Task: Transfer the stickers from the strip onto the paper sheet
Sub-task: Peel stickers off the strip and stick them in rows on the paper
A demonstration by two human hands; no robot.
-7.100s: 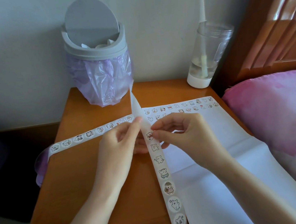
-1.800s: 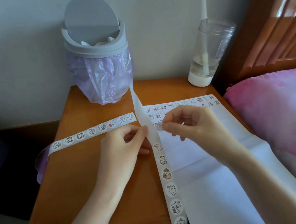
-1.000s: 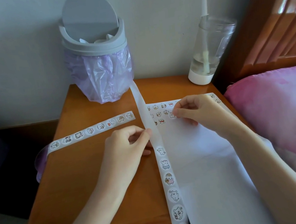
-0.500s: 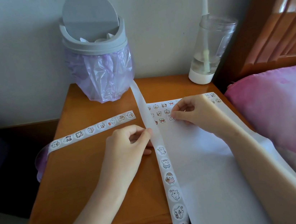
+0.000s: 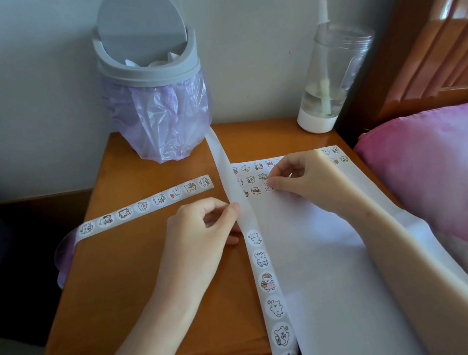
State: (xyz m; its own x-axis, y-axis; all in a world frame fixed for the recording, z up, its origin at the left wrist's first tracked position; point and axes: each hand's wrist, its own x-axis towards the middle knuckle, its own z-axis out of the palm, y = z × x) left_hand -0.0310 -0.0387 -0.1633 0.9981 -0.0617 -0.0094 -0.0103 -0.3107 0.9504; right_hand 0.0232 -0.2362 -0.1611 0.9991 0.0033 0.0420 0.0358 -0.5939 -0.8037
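White strip (image 5: 228, 175) pinched by the left hand (image 5: 201, 232).

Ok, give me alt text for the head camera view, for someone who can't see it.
A right hand holds a sticker against the paper sheet while the left hand pinches the sticker strip on an orange wooden table.

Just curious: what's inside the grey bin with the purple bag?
White scraps poke above the rim of the grey plastic swing-lid bin; anything deeper is hidden behind its wall and purple plastic liner.
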